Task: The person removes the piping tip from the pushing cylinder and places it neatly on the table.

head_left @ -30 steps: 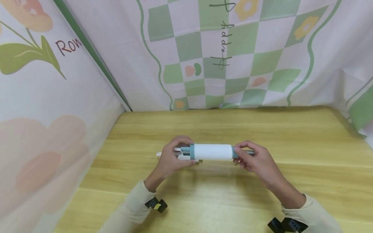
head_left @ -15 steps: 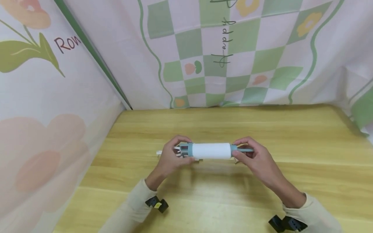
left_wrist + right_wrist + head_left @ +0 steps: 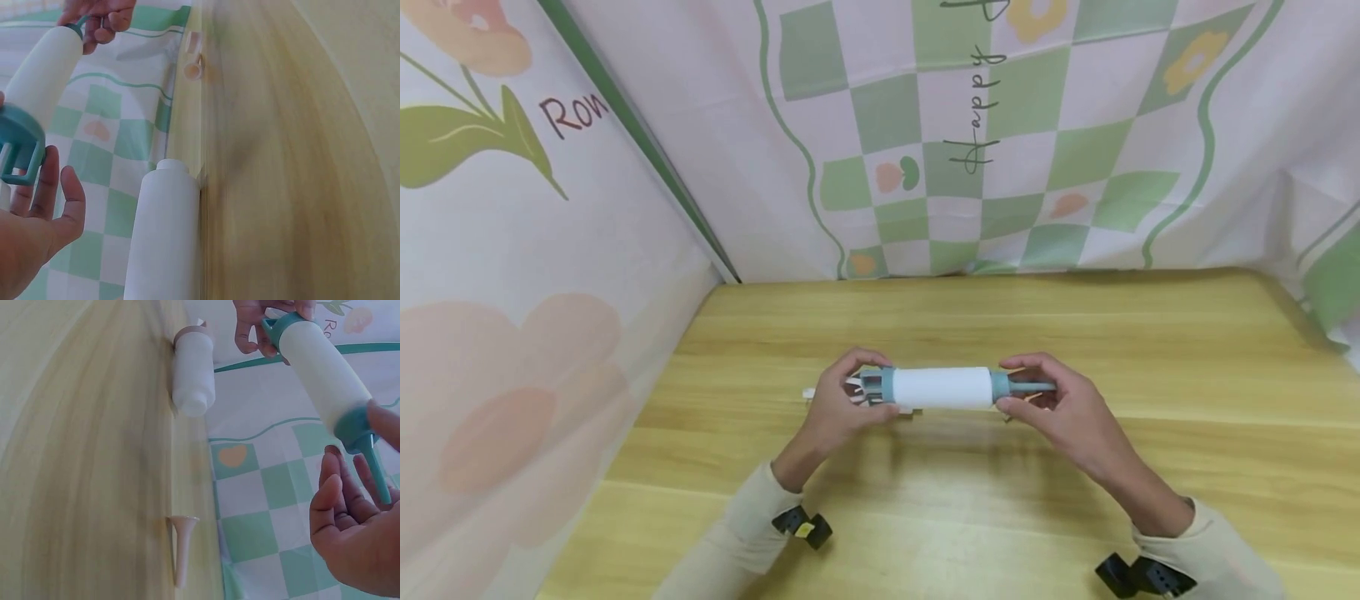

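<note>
A white squeeze bottle (image 3: 942,388) with teal ends lies level between the two hands, above the table. My left hand (image 3: 842,398) holds the left end between thumb and fingers, at a teal collar with an open loop-like frame (image 3: 22,150). On the right, my right hand (image 3: 1052,398) grips the teal collar (image 3: 353,428) with thumb and forefinger. From that collar a thin teal nozzle (image 3: 376,472) points into the palm. Its other fingers (image 3: 328,506) are curled below, off the bottle.
A second white bottle (image 3: 194,375) with a pinkish end lies on the wooden table (image 3: 1075,317), mostly hidden under the held one in the head view. Right of it lies a pink funnel-shaped nozzle (image 3: 182,550). Printed cloth (image 3: 1015,150) hangs behind the table.
The squeeze bottle has turned about its length and shifted slightly left and up. My right fingertips have moved from a tight pinch at the nozzle end to a wider hold on the collar.
</note>
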Available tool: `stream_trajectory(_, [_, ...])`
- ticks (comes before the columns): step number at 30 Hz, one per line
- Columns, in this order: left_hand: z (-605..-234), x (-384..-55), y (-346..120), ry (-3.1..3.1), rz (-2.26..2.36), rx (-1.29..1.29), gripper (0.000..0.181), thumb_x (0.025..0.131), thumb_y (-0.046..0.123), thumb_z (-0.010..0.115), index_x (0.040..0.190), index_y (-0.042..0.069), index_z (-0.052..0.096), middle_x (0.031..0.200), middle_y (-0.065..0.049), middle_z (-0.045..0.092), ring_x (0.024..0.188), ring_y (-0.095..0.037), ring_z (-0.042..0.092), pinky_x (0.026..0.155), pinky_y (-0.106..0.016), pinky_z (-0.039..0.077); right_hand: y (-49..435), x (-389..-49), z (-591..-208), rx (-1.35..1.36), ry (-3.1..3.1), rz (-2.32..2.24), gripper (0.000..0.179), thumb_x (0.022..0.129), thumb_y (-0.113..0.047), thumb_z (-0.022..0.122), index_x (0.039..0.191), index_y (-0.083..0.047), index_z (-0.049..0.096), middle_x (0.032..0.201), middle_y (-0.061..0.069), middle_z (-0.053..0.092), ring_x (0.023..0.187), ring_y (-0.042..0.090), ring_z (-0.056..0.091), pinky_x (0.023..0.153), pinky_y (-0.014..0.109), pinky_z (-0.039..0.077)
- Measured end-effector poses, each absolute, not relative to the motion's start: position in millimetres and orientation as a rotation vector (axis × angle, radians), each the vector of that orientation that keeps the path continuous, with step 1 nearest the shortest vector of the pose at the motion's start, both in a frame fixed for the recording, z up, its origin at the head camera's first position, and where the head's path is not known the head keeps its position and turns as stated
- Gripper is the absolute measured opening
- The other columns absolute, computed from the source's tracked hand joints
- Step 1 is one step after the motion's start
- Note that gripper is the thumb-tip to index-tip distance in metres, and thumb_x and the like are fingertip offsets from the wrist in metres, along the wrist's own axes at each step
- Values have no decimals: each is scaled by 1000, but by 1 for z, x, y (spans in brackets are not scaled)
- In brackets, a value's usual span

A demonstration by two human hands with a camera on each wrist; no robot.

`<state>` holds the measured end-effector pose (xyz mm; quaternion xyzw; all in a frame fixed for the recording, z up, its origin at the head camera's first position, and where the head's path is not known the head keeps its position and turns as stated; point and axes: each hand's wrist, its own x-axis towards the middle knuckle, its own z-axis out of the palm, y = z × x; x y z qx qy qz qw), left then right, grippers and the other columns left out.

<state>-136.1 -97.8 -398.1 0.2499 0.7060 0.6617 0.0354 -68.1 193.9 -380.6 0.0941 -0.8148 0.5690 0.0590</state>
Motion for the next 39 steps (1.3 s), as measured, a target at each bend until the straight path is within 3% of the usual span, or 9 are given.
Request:
stream_trajectory(4, [-397,-135,-100,2175,2041,777,48,71,-1,81,115,3,61,118,-14,60,89,-29,66,73,-45,60,196,-67,-376,220,-2526,1704,36,102,-23,61,131,-2,57,114,15,66,90,17,67,74,29,57])
stream_trajectory(7, [-396,-135,-100,2186,2034,779,49,71,-1,81,116,3,61,118,-13,60,90,-29,65,73,-44,60,196,-68,-374,166,-2550,1713,36,105,-30,54,128,-3,59,102,13,68,86,21,68,72,28,55])
stream_trajectory(15, [-396,-134,-99,2207,2014,785,49,71,0,82,115,5,62,117,-12,61,85,-26,64,69,-40,60,194,-69,-372,113,-2508,1780,37,105,-32,54,115,2,64,88,11,69,82,24,69,68,28,55])
stream_trajectory(20, [-395,-134,-99,2212,2014,797,48,71,2,82,115,5,62,117,-11,61,85,-25,64,68,-39,59,194,-68,-372,139,-2505,1771,35,105,-31,55,115,2,64,90,12,70,81,24,69,69,28,55])
stream_trajectory(25, [-395,-133,-99,2221,2007,808,48,71,1,82,115,5,62,117,-11,61,84,-24,64,68,-40,59,195,-67,-371,155,-2532,1724,32,102,-30,60,117,-2,64,102,11,68,89,22,67,73,28,55])
stream_trajectory(33, [-394,-132,-101,2216,2012,823,49,71,-1,82,116,3,62,118,-12,61,87,-27,65,71,-48,59,197,-67,-374,332,-2399,1796,27,94,-8,70,118,3,63,111,16,63,91,19,66,72,30,59])
stream_trajectory(39, [-394,-131,-101,2220,2015,814,48,72,1,82,115,4,62,116,-11,62,86,-27,64,70,-50,59,197,-67,-375,362,-2398,1781,28,99,-9,64,124,3,59,114,16,62,95,16,63,74,27,58])
